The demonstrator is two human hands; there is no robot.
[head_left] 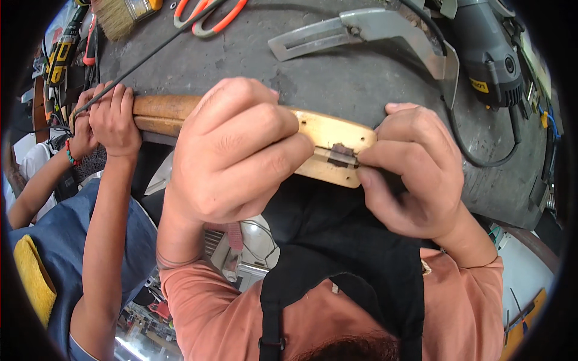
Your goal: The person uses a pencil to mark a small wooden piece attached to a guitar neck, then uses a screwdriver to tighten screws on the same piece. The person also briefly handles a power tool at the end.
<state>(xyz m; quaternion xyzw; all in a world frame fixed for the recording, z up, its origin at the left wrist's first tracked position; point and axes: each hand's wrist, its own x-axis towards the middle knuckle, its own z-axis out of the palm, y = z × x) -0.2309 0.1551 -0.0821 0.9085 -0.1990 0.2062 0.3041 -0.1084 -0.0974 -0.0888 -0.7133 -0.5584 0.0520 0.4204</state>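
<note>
A long wooden piece (162,111) lies across the front of the grey workbench, brown at the left and pale at its slotted right end (337,129), which has small holes. A dark block (341,155) sits in the slot. My left hand (238,150) is closed above the wood, its fingertips at the slot. My right hand (418,168) pinches at the wood's right tip. Between my fingertips runs a thin grey strip, blurred, across the dark block; its kind is unclear. At the far left, a co-worker's hands (114,117) grip the brown end.
A grey power tool (487,54) with a black cord stands at the back right, beside a bent metal bracket (361,36). Orange-handled scissors (211,24) and a bristle brush (117,18) lie at the back. A yellow-and-black tool (60,57) is at far left.
</note>
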